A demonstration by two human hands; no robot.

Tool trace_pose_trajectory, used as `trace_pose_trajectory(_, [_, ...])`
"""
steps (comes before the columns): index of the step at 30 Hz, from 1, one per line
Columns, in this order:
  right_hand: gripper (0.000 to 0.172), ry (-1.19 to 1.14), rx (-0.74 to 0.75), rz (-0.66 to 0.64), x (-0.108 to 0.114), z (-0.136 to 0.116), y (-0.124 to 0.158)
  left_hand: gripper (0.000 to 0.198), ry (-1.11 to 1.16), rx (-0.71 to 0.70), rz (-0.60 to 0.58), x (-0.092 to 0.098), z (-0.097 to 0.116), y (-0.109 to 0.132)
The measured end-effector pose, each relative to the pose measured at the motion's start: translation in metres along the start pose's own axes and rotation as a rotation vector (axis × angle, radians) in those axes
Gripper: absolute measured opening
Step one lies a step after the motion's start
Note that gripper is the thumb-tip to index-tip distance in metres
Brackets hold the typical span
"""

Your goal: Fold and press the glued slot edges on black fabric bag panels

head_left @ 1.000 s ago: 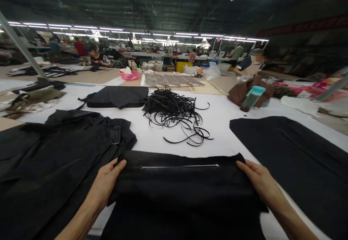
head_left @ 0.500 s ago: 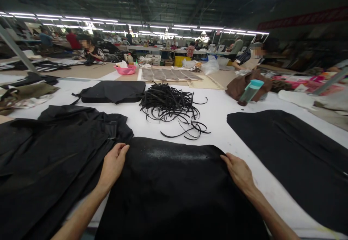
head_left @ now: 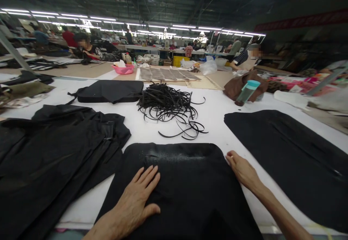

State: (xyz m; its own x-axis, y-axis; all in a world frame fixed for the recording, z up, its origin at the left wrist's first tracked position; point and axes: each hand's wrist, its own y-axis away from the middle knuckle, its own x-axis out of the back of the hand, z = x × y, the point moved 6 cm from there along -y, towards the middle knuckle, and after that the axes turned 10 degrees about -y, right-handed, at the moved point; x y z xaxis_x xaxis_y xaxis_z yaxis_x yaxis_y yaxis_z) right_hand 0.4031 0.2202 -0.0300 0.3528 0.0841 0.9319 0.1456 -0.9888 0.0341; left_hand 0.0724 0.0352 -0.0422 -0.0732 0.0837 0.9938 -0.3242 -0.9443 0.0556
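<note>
A black fabric panel [head_left: 185, 185] with rounded far corners lies in front of me on a white table [head_left: 214, 124]. Near its far edge runs a pale, dusty-looking smear. My left hand [head_left: 133, 200] rests flat on the panel's left part, fingers stretched and thumb out to the side. At the far right corner, my right hand [head_left: 240, 167] has its fingers curled and pressed together at the panel's edge, seemingly pinching it. Beyond the panel sits a tangled heap of thin black strips [head_left: 165, 100], with a few loose curls reaching toward me.
Crumpled black cloth [head_left: 54, 153] spreads on the left. Another black panel [head_left: 288, 153] lies on the right. Farther back are a stack of black pieces [head_left: 108, 91], a pink basket [head_left: 123, 69], a teal-lidded bottle [head_left: 247, 92] and a brown bag [head_left: 233, 84]. People work at tables beyond.
My left hand has let go of the panel's far left corner and now lies flat on the fabric. The panel's far edge has come down flat; the right hand stays at its corner.
</note>
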Motion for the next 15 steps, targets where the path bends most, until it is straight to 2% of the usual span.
trace_pose_trajectory(2, [0.031,0.152,-0.026,0.085,0.013,-0.002,0.009,0.074,-0.021,0.001,-0.014,-0.003,-0.001,0.003])
trace_pose_trajectory(4, [0.032,0.292,0.08,0.202,0.023,-0.028,0.028,0.073,-0.04,-0.004,-0.017,-0.002,0.0,0.003])
trace_pose_trajectory(6, [0.03,0.297,0.332,0.271,0.021,-0.071,0.055,0.074,-0.066,0.0,0.007,0.001,0.002,0.002])
trace_pose_trajectory(7, [0.03,0.245,0.509,0.224,0.013,-0.094,0.072,0.075,-0.082,0.006,0.026,0.003,0.003,0.002])
trace_pose_trajectory(9, [0.046,0.196,0.834,0.036,-0.011,-0.129,0.106,0.08,-0.112,0.011,0.068,0.006,0.006,0.004])
trace_pose_trajectory(10, [0.058,0.201,0.914,-0.012,-0.022,-0.136,0.119,0.084,-0.122,0.005,0.082,0.006,0.007,0.007])
trace_pose_trajectory(12, [0.078,0.235,1.018,-0.006,-0.037,-0.137,0.138,0.09,-0.135,-0.029,0.094,0.002,0.01,0.016])
trace_pose_trajectory(13, [0.081,0.263,1.061,0.037,-0.043,-0.133,0.146,0.093,-0.142,-0.054,0.093,-0.001,0.012,0.023])
trace_pose_trajectory(15, [0.072,0.324,1.154,0.17,-0.052,-0.122,0.162,0.098,-0.174,-0.092,0.096,-0.011,0.016,0.037])
